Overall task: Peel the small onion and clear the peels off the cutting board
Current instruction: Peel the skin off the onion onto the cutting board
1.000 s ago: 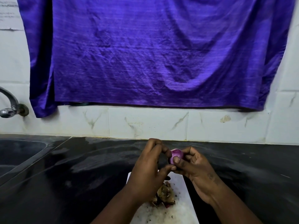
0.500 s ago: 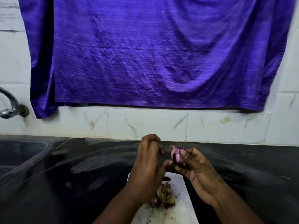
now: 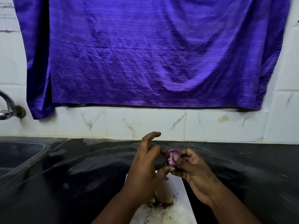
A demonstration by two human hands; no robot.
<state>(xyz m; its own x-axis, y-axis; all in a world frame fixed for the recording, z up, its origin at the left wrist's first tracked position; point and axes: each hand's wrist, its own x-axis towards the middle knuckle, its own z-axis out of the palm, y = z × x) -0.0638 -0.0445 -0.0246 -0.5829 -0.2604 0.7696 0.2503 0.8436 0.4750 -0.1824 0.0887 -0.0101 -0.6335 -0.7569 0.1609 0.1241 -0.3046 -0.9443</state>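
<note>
A small purple onion [image 3: 173, 156] is held in the air above the far end of the white cutting board [image 3: 181, 206]. My right hand [image 3: 192, 172] grips it from the right, thumb on its front. My left hand [image 3: 145, 168] touches it from the left, thumb and a finger pinching at its skin while the forefinger sticks up. A heap of brown peels [image 3: 161, 202] lies on the board under my left wrist, partly hidden by it. Dark crumbs are scattered over the board.
The board lies on a glossy black counter [image 3: 72, 175]. A sink basin [image 3: 14, 152] and a metal tap [image 3: 6, 109] are at the left. White wall tiles [image 3: 145, 123] and a hanging purple cloth [image 3: 153, 54] stand behind.
Both hands with the onion have shifted a little to the right and down. My left forefinger has lifted off the onion and now points upward.
</note>
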